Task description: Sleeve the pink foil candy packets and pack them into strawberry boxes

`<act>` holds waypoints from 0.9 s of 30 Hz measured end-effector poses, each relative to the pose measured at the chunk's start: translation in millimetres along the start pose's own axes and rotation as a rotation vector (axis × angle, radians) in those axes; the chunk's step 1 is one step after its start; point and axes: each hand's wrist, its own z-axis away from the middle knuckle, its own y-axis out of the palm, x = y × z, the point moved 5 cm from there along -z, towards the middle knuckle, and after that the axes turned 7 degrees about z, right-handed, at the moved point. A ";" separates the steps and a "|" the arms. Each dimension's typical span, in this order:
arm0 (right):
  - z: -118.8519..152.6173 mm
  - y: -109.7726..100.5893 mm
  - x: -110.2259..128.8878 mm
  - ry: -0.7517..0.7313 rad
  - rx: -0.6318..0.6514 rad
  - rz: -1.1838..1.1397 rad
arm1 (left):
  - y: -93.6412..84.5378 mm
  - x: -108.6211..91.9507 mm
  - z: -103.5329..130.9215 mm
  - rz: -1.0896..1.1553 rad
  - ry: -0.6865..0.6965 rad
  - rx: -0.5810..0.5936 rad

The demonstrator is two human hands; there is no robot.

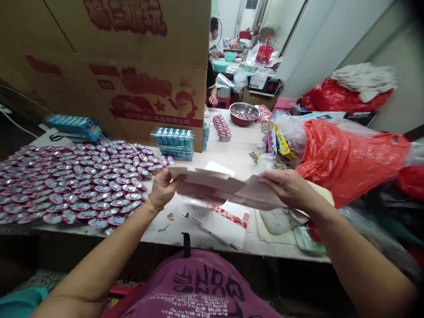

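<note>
A thin, greyish-white cardboard sheet (212, 187) with cut flaps is held up over the table, slightly blurred. Its left end is pinched in my left hand (164, 187), which has a gold bracelet at the wrist. My right hand (283, 187) grips the right end between thumb and fingers. Below the sheet, flat white cardboard pieces (228, 227) lie near the table's front edge, with a red strawberry-patterned strip showing. To the left spreads a large pile of round, shiny, red-rimmed packets (89, 181).
A tall brown carton (159, 70) stands behind packs of small blue boxes (174, 138). Further back are a metal bowl (244, 115) and a row of packets (221, 128). Red plastic bags (357, 152) crowd the right side. Another person's hand (213, 96) shows beyond the carton.
</note>
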 end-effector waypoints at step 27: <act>-7.3 0.3 46.9 0.287 -1.009 -0.355 | -29.7 -93.6 38.9 -1.074 0.493 0.537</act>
